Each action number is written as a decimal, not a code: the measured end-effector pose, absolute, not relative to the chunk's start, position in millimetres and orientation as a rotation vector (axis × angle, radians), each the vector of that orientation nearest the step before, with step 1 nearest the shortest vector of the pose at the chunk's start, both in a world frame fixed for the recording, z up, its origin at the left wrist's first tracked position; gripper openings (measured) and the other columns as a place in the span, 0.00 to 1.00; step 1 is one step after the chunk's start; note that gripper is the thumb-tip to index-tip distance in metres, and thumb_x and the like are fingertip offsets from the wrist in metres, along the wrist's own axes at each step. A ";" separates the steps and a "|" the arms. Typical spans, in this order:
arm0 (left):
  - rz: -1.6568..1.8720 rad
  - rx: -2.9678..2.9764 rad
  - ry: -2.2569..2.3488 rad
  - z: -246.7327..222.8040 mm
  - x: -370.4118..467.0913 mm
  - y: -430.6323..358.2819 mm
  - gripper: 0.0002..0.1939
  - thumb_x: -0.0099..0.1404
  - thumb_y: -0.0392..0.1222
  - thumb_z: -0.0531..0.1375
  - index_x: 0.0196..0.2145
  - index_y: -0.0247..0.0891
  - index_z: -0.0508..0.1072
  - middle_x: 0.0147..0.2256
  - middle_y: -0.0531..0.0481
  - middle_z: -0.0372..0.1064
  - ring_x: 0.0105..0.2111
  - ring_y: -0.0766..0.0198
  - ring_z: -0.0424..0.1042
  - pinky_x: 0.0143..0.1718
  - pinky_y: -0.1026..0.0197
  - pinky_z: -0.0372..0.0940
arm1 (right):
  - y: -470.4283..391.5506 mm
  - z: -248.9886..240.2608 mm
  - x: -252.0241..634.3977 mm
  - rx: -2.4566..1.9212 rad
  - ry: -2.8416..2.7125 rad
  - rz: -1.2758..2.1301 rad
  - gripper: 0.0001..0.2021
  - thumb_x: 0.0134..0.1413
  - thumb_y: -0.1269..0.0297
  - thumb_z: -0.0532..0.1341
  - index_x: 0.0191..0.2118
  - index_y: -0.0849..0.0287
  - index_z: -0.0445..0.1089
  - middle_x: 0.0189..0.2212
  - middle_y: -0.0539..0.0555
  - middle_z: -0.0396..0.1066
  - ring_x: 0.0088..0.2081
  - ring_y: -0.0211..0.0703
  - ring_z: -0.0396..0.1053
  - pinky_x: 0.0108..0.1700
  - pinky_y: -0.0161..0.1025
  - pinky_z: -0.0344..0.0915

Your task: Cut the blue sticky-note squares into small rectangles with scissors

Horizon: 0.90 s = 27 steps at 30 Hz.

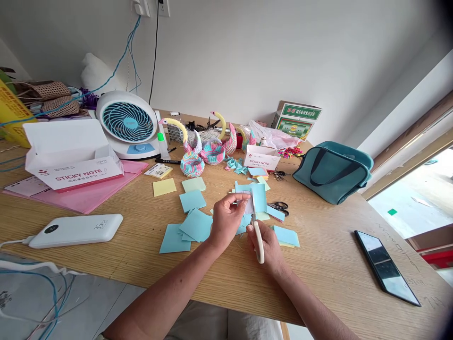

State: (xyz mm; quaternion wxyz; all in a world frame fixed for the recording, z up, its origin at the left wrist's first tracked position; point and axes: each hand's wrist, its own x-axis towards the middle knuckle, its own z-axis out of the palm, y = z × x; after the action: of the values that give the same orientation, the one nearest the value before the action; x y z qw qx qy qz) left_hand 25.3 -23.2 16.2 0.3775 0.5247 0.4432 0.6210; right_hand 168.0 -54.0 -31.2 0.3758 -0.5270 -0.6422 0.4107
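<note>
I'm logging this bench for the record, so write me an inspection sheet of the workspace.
Surface: light wood-grain desk.
Things in hand: white-handled scissors, blades at a square light-blue paper sheet.
Hands: left hand pinches the sheet; right hand grips the scissors.
Clutter: loose light-blue paper squares, white cardboard STICKY NOTE box, black phone, teal bag.
Cables: white cable into white power bank; blue cable hanging at left.
Surroundings: pale wall behind.

The scissors (259,242) partly hide the right hand (271,249)
</note>
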 end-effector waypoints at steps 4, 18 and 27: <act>1.561 1.310 1.144 17.6 25.7 -24.6 0.10 0.63 0.40 0.62 0.39 0.34 0.81 0.40 0.44 0.80 0.31 0.66 0.73 0.30 0.67 0.65 | -53.0 -29.9 168.5 -1.366 -1.660 1.029 0.27 0.61 0.35 0.53 0.26 0.55 0.54 0.19 0.46 0.57 0.24 0.37 0.54 0.28 0.37 0.50; 1.563 1.330 1.113 15.9 26.4 -23.9 0.12 0.62 0.40 0.61 0.41 0.34 0.81 0.32 0.48 0.76 0.24 0.70 0.63 0.26 0.67 0.60 | -51.8 -37.9 171.9 -1.298 -1.704 0.977 0.25 0.64 0.40 0.53 0.26 0.55 0.54 0.20 0.46 0.57 0.24 0.37 0.53 0.28 0.37 0.50; 1.559 1.335 1.087 17.2 26.8 -26.2 0.15 0.63 0.39 0.61 0.45 0.34 0.80 0.29 0.52 0.70 0.23 0.71 0.57 0.25 0.67 0.56 | -54.1 -36.2 170.0 -1.280 -1.693 1.012 0.25 0.65 0.40 0.53 0.26 0.55 0.54 0.19 0.46 0.58 0.24 0.38 0.54 0.29 0.37 0.51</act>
State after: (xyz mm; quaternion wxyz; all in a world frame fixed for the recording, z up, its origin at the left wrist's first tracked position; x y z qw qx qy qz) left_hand 26.8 -26.2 17.2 0.3982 0.5272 0.4292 0.6159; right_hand 170.0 -54.1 -36.2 0.3848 -0.5025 -0.6646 0.3972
